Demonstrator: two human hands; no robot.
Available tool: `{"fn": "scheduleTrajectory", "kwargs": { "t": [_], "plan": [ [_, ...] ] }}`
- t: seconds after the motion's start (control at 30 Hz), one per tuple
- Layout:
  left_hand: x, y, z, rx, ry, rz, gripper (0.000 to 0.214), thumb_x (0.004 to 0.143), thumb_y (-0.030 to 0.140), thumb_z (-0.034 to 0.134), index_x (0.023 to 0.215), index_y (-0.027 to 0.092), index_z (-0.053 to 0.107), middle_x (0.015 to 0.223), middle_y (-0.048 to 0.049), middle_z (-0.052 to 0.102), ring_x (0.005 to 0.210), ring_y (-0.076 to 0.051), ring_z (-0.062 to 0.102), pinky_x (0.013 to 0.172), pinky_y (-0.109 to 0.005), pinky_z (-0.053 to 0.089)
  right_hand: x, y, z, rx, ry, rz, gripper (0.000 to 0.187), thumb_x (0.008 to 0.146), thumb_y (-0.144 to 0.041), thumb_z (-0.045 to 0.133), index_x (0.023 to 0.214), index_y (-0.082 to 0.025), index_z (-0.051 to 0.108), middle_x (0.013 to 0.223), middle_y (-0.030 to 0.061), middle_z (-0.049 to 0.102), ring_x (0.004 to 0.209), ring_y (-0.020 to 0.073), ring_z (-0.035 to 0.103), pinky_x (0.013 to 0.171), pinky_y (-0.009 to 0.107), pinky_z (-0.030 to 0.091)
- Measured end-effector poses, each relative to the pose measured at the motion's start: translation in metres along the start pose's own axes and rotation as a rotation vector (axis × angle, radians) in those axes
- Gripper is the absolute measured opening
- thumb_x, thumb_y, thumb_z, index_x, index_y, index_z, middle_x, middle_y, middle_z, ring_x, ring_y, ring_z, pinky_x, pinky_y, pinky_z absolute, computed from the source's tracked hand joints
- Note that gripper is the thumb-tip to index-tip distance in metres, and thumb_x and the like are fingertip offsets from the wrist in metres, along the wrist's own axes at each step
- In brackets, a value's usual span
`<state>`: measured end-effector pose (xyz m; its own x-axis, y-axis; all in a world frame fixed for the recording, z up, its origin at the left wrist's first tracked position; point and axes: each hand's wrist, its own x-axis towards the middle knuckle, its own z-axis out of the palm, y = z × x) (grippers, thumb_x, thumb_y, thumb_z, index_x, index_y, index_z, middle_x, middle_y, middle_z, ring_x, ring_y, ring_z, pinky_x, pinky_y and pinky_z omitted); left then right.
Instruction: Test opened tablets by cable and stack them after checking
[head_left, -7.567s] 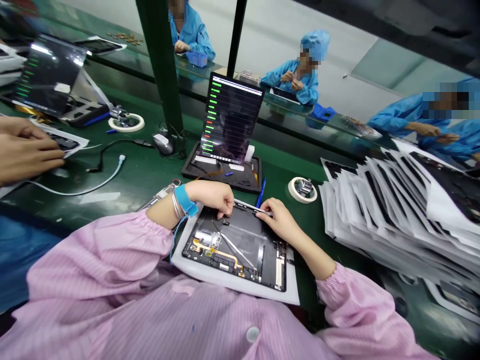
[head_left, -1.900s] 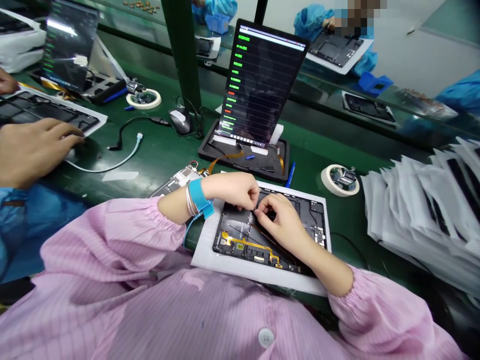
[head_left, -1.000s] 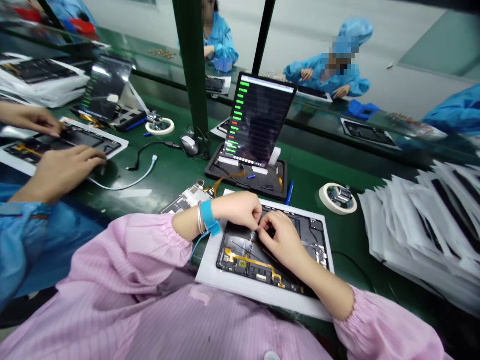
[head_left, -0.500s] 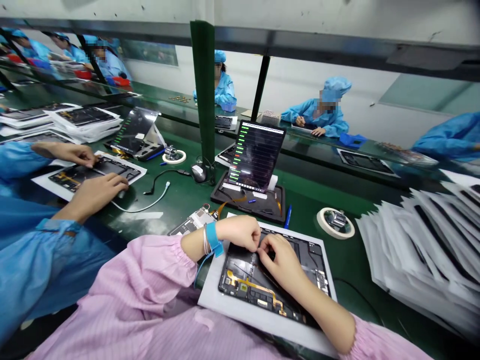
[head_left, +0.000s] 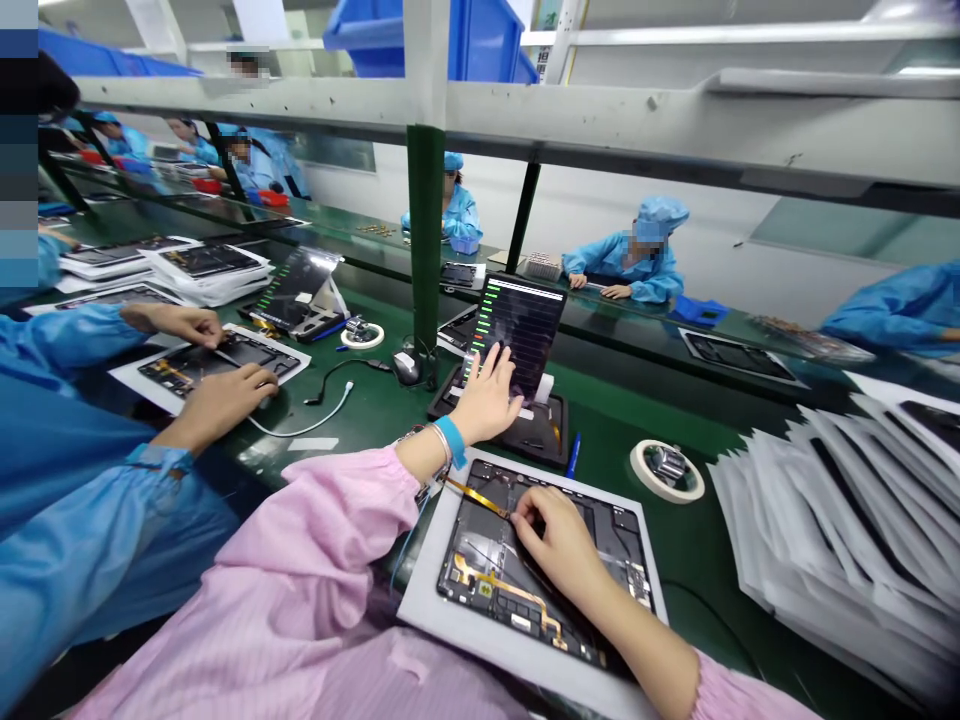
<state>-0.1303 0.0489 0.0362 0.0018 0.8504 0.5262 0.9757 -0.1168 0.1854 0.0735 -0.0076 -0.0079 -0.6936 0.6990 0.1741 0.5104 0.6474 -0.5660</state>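
Observation:
My left hand (head_left: 486, 398), with a blue wrist strap (head_left: 451, 441) below it, is open. Its spread fingertips lie over the lower left of an upright display (head_left: 521, 325) with rows of green marks; whether they touch the glass I cannot tell. My right hand (head_left: 553, 532) is closed in a pinch at the end of an orange flex cable (head_left: 476, 494), above an opened tablet housing (head_left: 506, 592). Orange ribbon and black parts show inside the housing. White paper (head_left: 435, 590) lies beneath it. My right hand and forearm hide part of the housing.
A stack of paper-wrapped panels (head_left: 795, 520) stands at the right. A tape roll (head_left: 667, 471) and a blue pen (head_left: 574, 456) lie behind the housing. A mouse (head_left: 407, 367) sits near a green post (head_left: 426, 240). At left, a co-worker's hands (head_left: 225, 400) are over another housing.
My left hand has left the housing and moved up and forward to the display. My right hand has stayed at the housing; the orange flex cable now reaches its fingertips. The view has tilted upward.

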Motion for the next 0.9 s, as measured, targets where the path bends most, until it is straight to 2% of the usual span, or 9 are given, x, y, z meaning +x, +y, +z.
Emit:
{"fn": "scheduleTrajectory", "kwargs": {
  "t": [0.13, 0.23, 0.43, 0.53, 0.6, 0.7, 0.8, 0.83, 0.9],
  "plan": [
    [0.011, -0.002, 0.002, 0.048, -0.072, -0.004, 0.059, 0.088, 0.041, 0.042, 0.132, 0.001, 0.039, 0.147, -0.0204, 0.033, 0.141, -0.032, 0.014, 0.113, -0.053, 0.012, 0.001, -0.001, -0.001, -0.005, -0.006, -0.003, 0.008, 0.081, -0.017, 0.054, 0.074, -0.019, 0.052, 0.074, 0.0006, 0.056, 0.076, 0.0188, 0.050, 0.070, 0.031, 0.035],
    [0.017, 0.004, 0.000, 0.068, -0.075, -0.017, 0.062, 0.088, 0.043, 0.041, 0.133, 0.001, 0.039, 0.148, -0.0202, 0.031, 0.141, -0.032, 0.013, 0.113, -0.053, 0.013, 0.002, -0.001, -0.002, -0.011, -0.010, -0.007, 0.008, 0.082, -0.017, 0.054, 0.074, -0.020, 0.052, 0.074, 0.0009, 0.057, 0.077, 0.0189, 0.051, 0.070, 0.031, 0.036],
    [0.021, 0.013, 0.009, 0.117, -0.134, -0.084, 0.063, 0.089, 0.042, 0.040, 0.135, -0.001, 0.038, 0.147, -0.0211, 0.032, 0.141, -0.033, 0.012, 0.113, -0.054, 0.012, -0.001, -0.001, -0.004, -0.033, -0.012, -0.021, 0.008, 0.081, -0.015, 0.055, 0.074, -0.020, 0.052, 0.074, 0.0009, 0.057, 0.077, 0.0187, 0.051, 0.071, 0.030, 0.037],
    [0.015, 0.030, 0.000, 0.121, -0.138, -0.093, 0.065, 0.088, 0.044, 0.043, 0.135, 0.000, 0.036, 0.147, -0.0207, 0.032, 0.141, -0.033, 0.013, 0.113, -0.054, 0.013, 0.000, -0.003, -0.002, -0.065, -0.014, -0.020, 0.008, 0.080, -0.014, 0.055, 0.074, -0.019, 0.053, 0.075, 0.0013, 0.058, 0.077, 0.0186, 0.053, 0.071, 0.030, 0.039],
    [0.005, 0.051, -0.011, 0.091, -0.162, -0.086, 0.063, 0.086, 0.042, 0.048, 0.133, 0.001, 0.039, 0.144, -0.0208, 0.037, 0.139, -0.033, 0.020, 0.111, -0.051, 0.021, 0.002, -0.007, -0.006, -0.110, -0.040, -0.038, 0.007, 0.080, -0.014, 0.056, 0.077, -0.019, 0.054, 0.076, 0.0018, 0.059, 0.078, 0.0186, 0.054, 0.072, 0.030, 0.040],
    [-0.014, 0.087, -0.024, -0.020, -0.279, -0.023, 0.045, 0.085, 0.040, 0.051, 0.117, 0.008, 0.053, 0.118, -0.0170, 0.061, 0.118, -0.029, 0.050, 0.096, -0.042, 0.043, -0.003, -0.017, -0.034, -0.188, -0.202, -0.087, 0.011, 0.077, -0.017, 0.063, 0.087, -0.018, 0.058, 0.088, 0.0049, 0.064, 0.082, 0.0199, 0.057, 0.074, 0.030, 0.043],
    [-0.033, 0.108, -0.022, -0.105, -0.390, 0.059, 0.028, 0.088, 0.037, 0.048, 0.097, 0.015, 0.062, 0.091, -0.0101, 0.067, 0.091, -0.024, 0.060, 0.079, -0.035, 0.049, -0.021, -0.028, -0.089, -0.274, -0.340, -0.043, 0.022, 0.077, -0.026, 0.066, 0.097, -0.018, 0.061, 0.099, 0.0083, 0.065, 0.088, 0.0224, 0.061, 0.077, 0.031, 0.045],
    [-0.038, 0.110, -0.017, -0.113, -0.399, 0.083, 0.026, 0.088, 0.035, 0.047, 0.094, 0.016, 0.064, 0.089, -0.0095, 0.067, 0.089, -0.024, 0.059, 0.079, -0.035, 0.048, -0.029, -0.030, -0.109, -0.308, -0.319, -0.009, 0.023, 0.081, -0.028, 0.063, 0.101, -0.018, 0.060, 0.101, 0.0087, 0.065, 0.090, 0.0229, 0.061, 0.078, 0.031, 0.045],
    [-0.044, 0.109, -0.005, -0.108, -0.395, 0.126, 0.024, 0.088, 0.031, 0.047, 0.087, 0.016, 0.065, 0.089, -0.0099, 0.066, 0.091, -0.024, 0.057, 0.079, -0.035, 0.047, -0.045, -0.029, -0.144, -0.370, -0.185, 0.047, 0.024, 0.087, -0.029, 0.054, 0.109, -0.019, 0.058, 0.107, 0.0089, 0.064, 0.095, 0.0230, 0.060, 0.082, 0.033, 0.044]
  ]
}}
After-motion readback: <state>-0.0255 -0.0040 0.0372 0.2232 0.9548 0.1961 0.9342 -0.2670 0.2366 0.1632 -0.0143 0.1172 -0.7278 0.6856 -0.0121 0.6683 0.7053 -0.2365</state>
